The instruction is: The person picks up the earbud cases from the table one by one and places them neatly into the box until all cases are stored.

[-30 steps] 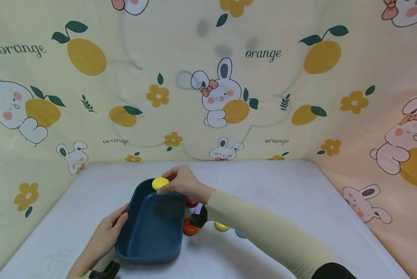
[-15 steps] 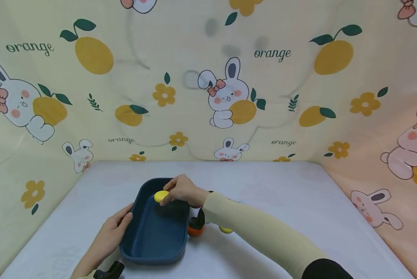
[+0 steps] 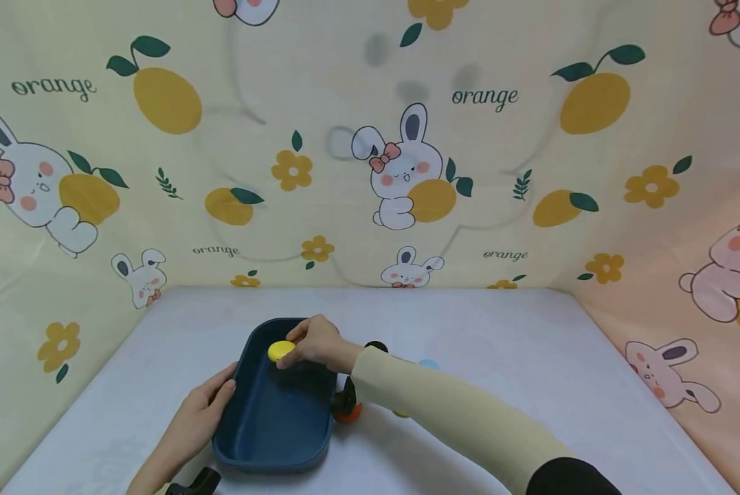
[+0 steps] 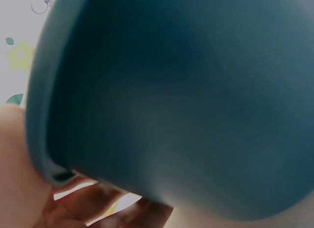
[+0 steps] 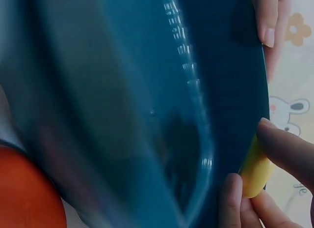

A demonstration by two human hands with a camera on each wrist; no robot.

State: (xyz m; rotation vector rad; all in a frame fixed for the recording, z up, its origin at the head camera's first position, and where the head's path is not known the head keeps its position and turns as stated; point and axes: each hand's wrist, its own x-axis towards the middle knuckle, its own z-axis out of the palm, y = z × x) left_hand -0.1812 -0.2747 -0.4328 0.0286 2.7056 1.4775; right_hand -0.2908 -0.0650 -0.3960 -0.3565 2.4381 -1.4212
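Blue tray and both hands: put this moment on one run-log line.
right hand: holds yellow piece over blue tray | left hand: grips tray's left edge | orange piece: beside tray

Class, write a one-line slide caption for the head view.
Left hand holds a blue tray; right hand pinches a yellow disc over it.

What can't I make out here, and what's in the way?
Head view: most of the orange piece, behind the black wrist gadget.
Head view: part of the blue piece and most of a yellow object, behind the right sleeve.
Right wrist view: part of the held yellow disc, covered by the right grip.
Left wrist view: much of the blurred tray, cut by the top and right edges.
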